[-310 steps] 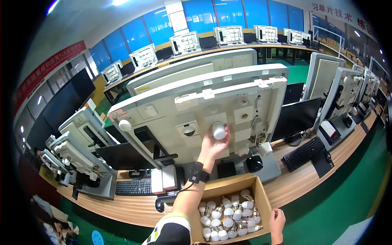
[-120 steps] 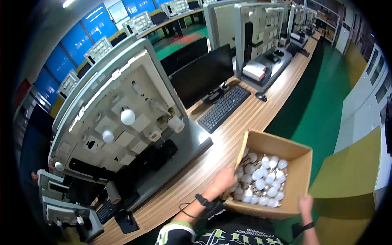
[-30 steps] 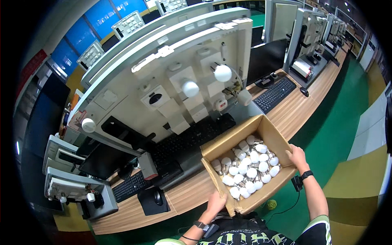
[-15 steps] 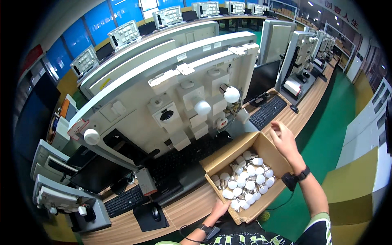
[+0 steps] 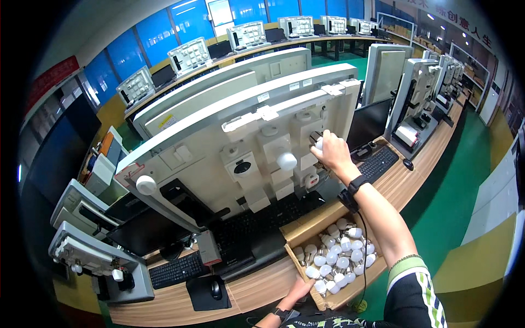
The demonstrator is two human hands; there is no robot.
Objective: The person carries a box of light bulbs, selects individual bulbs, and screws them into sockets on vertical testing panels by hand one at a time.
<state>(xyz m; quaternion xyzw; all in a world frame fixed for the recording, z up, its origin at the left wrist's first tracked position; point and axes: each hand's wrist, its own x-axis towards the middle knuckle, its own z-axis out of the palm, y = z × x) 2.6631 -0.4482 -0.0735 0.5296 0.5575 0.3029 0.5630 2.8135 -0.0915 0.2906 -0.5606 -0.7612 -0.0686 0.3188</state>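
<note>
Workshop, rows of test panels on long wooden bench. Right hand up at panel, fingers clamped on white bulb at socket. Left hand grips box edge, fingers closed on it. Bulb likely light, smooth, fragile; hold by globe, gently.

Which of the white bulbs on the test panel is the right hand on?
The right hand grips the rightmost bulb, half hidden by the fingers. The round bulb just left of it stands bare, and the bulb at the panel's lower left corner is far off.
</note>
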